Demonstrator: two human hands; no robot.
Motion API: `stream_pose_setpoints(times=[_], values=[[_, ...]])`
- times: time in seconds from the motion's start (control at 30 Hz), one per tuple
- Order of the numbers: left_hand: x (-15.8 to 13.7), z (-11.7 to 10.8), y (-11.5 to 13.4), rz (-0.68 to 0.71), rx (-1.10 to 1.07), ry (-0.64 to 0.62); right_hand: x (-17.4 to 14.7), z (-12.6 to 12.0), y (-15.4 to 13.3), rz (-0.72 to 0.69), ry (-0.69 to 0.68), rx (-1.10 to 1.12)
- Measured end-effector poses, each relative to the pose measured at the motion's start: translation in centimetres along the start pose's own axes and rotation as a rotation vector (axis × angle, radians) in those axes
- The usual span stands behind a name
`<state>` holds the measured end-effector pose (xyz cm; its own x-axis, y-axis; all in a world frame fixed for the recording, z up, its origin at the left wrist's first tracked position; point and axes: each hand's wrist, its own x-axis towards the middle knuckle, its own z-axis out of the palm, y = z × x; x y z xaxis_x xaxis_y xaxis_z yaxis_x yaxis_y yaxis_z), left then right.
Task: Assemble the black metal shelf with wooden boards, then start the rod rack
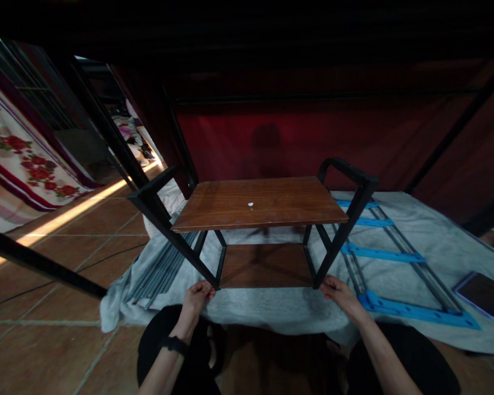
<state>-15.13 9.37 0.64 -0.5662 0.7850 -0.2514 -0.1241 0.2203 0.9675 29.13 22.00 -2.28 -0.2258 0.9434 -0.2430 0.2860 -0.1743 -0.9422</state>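
From the head camera, a small wooden shelf [259, 204] with black metal legs stands on a grey blanket [436, 241] spread over the tiled floor [66, 307]. Its long side runs left to right, straight ahead of the person. The left hand [196, 296] grips the near left leg foot, and the right hand [341, 292] grips the near right one. Both are equally close. A blue frame [395, 258] lies toward the blanket's right edge, grey rods [164, 266] toward its left.
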Motion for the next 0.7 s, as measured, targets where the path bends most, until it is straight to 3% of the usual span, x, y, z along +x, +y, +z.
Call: stream_pose_setpoints(times=[0.43, 0.7], values=[[-0.4, 0.4, -0.1, 0.106, 0.038, 0.03, 0.2, 0.3, -0.6, 0.108, 0.019, 0.064], [0.1, 0.3, 0.3, 0.003, 0.028, 0.012, 0.5, -0.1, 0.7, -0.03, 0.012, -0.019]])
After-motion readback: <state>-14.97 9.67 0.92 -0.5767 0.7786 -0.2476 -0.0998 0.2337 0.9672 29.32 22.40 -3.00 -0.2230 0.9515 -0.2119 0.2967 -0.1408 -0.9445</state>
